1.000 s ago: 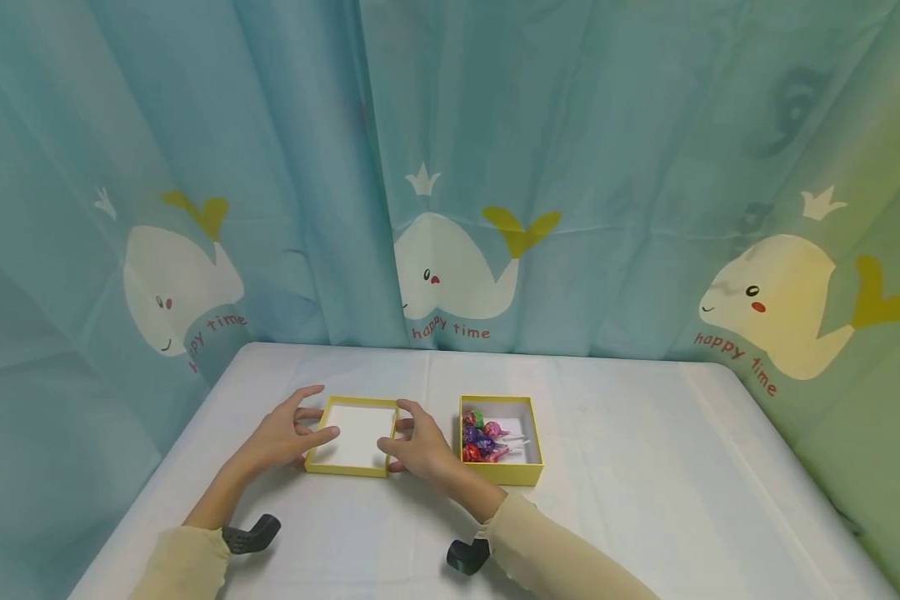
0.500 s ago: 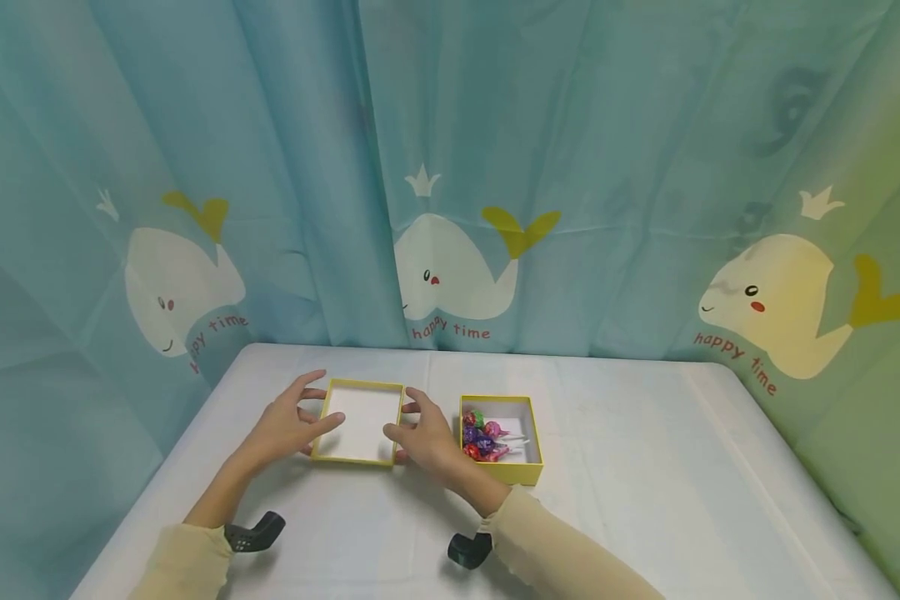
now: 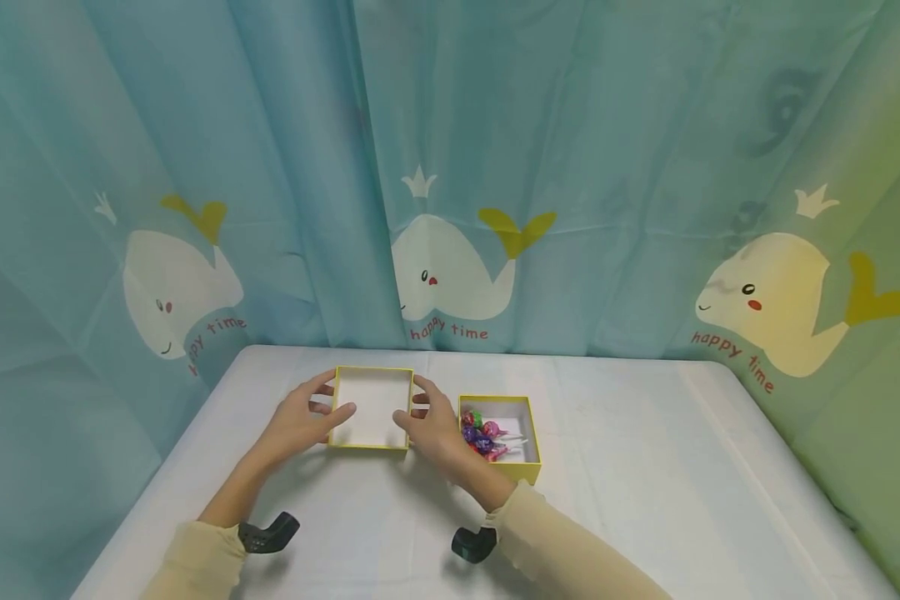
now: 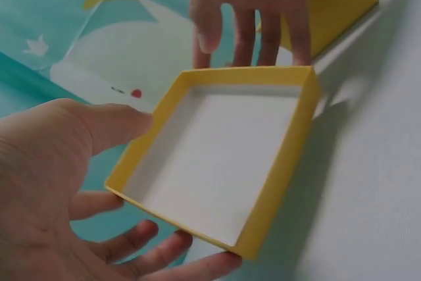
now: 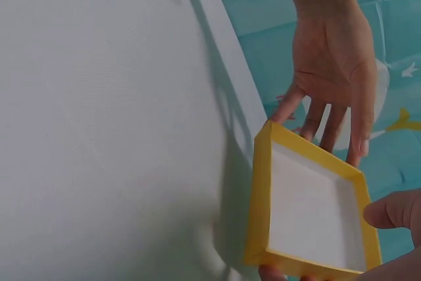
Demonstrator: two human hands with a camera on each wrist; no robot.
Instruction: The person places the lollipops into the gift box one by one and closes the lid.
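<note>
A shallow yellow box lid (image 3: 373,408) with a white inside is held up off the table between both hands, its hollow side facing the head camera. My left hand (image 3: 296,423) grips its left side, fingertips against the outer wall and thumb at the rim. On the opposite side my right hand (image 3: 437,432) holds it with fingers along the outer wall and thumb near the rim. Just right of that hand stands a matching yellow box (image 3: 523,472), uncovered. Inside it lie several wrapped lollipops (image 3: 486,443), mostly toward its left, partly hidden by the right hand.
A white cloth covers the table (image 3: 645,467). Behind it hangs a blue-green curtain (image 3: 615,150) printed with whales. Dark wrist devices (image 3: 270,533) are strapped to both forearms, below beige sleeves (image 3: 570,542).
Both hands have raised the box lid from near the table and carried it a little away and to the right. It now faces the head camera more directly. The lollipop box has stayed put.
</note>
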